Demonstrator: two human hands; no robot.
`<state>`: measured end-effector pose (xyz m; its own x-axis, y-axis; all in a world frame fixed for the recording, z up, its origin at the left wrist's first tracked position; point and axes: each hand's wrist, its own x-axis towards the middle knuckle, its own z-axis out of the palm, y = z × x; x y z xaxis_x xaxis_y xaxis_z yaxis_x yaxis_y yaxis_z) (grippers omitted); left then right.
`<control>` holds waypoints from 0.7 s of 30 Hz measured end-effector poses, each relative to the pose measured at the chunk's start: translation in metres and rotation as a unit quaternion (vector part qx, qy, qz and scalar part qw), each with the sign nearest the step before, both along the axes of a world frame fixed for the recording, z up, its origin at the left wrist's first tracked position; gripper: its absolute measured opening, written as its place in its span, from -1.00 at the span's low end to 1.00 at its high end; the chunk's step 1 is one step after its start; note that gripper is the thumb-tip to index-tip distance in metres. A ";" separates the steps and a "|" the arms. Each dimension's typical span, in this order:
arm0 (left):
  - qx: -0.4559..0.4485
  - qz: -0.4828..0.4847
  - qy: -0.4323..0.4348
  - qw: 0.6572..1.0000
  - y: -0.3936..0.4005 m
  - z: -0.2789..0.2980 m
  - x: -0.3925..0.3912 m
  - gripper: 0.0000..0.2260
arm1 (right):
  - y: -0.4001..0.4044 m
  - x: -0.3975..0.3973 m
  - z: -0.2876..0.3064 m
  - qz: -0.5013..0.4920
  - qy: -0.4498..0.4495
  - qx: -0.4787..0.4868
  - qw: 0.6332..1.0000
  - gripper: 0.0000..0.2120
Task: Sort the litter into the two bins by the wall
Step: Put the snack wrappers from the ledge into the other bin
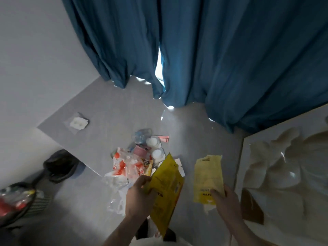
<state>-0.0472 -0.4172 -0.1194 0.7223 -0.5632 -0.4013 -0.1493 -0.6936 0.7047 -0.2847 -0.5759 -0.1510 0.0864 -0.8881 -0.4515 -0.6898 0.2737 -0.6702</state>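
Head view: sorting was partway. Near bin at lower left already held wrappers; black-bagged bin beyond it, contents unclear. Litter pile still on the floor, plus one stray packet. My left hand, fingers clamped on a yellow pouch. My right hand pinched a pale yellow wrapper, both held low over the floor.

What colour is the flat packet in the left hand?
Bright yellow with small dark print, seen in the head view: the flat plastic packet gripped by the left hand.
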 end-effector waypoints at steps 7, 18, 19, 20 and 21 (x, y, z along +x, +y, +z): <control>-0.041 0.088 -0.037 0.995 0.090 0.048 0.012 -0.68 | 0.029 0.054 0.045 0.160 -0.071 -0.043 0.984 -0.94; -0.130 0.242 -0.089 0.958 0.215 0.099 0.057 -0.70 | 0.091 0.165 0.079 0.338 -0.149 -0.070 0.927 -0.83; -0.136 0.253 -0.086 0.954 0.226 0.100 0.063 -0.71 | 0.099 0.178 0.084 0.350 -0.158 -0.073 0.921 -0.81; -0.141 0.262 -0.083 0.951 0.237 0.101 0.069 -0.70 | 0.107 0.191 0.089 0.362 -0.164 -0.074 0.915 -0.78; -0.143 0.270 -0.083 0.948 0.249 0.102 0.076 -0.69 | 0.116 0.204 0.093 0.372 -0.168 -0.074 0.910 -0.76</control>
<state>0.0286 -0.1685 -0.0173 0.9765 -0.1614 -0.1428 0.0477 -0.4845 0.8735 -0.0809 -0.4601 -0.0580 0.8003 -0.5753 -0.1693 -0.3963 -0.2955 -0.8692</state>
